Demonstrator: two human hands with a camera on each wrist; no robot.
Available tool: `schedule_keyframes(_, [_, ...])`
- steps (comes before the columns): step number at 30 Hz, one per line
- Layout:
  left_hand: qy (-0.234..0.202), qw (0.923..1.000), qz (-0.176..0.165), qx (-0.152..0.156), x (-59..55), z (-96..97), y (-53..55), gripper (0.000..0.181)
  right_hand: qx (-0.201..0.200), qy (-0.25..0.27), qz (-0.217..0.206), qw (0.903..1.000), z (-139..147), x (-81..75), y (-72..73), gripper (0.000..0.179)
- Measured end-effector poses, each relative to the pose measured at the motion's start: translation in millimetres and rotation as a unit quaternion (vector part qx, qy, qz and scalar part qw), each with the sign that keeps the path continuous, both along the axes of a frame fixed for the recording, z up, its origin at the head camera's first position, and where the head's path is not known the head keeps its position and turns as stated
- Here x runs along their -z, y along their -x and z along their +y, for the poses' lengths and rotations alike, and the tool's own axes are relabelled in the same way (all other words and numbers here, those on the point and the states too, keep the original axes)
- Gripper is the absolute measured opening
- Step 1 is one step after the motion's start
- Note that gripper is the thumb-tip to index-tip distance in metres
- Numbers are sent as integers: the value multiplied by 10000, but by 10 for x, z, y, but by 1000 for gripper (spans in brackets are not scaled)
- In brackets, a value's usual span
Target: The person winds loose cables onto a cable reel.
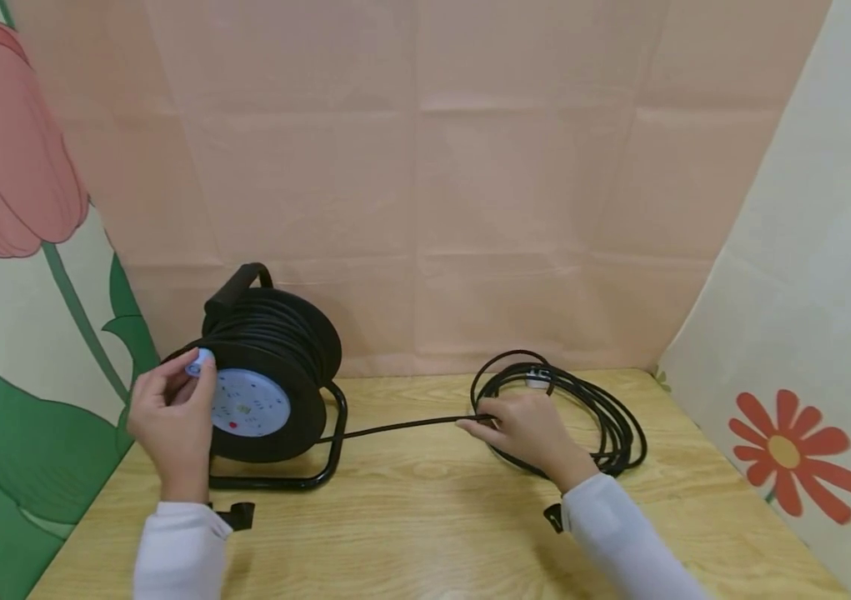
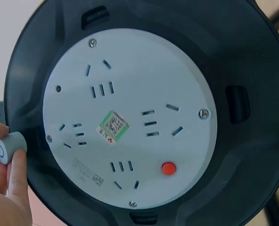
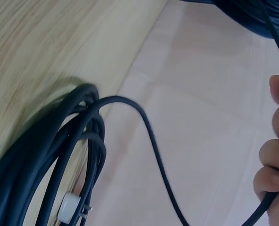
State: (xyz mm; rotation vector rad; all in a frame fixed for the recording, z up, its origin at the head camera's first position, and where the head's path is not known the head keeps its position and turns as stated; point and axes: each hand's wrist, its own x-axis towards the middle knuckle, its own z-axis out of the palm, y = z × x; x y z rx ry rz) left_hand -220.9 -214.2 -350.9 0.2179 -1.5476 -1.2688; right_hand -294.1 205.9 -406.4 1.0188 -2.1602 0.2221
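A black cable reel (image 1: 308, 412) stands on its tubular frame at the left, cable wound round its drum. Thumb and fingers of my left hand (image 1: 173, 429) pinch the small grey-blue knob (image 2: 11, 147) near the rim of the reel's face. That face carries a pale socket panel (image 2: 144, 61) with a red button (image 2: 168, 168). My right hand (image 1: 530, 429) grips the black cable (image 1: 402, 426), which runs fairly straight from the reel. In the right wrist view its fingers (image 3: 275, 153) curl round the cable. Beside it lies a loose cable coil (image 1: 626, 442).
A whitish plug (image 3: 69, 207) with metal prongs sits at the coil's far side. The wooden table (image 1: 410, 533) meets a pink cloth backdrop (image 1: 410, 183) behind. Flower-printed panels (image 1: 808, 333) close in both sides. Dark straps (image 1: 241, 517) show at the wrists.
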Motion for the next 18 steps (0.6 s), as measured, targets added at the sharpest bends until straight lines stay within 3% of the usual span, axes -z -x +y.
schedule_keyframes(5, [639,9977,236,-10,5,61,-16,20,252,-47,-545,9982,-114,44,-26,21])
schedule_keyframes(7, [792,9965,266,3,-37,119,-50,18,218,-48,-555,9982,-150,65,-32,15])
schedule_keyframes(13, [1148,9923,468,62,-197,310,-161,15,113,-44,-110,9999,-240,58,-18,22])
schedule_keyframes(18, [1338,9894,542,163,-104,298,-57,13,226,15,175,9996,-291,43,-20,42])
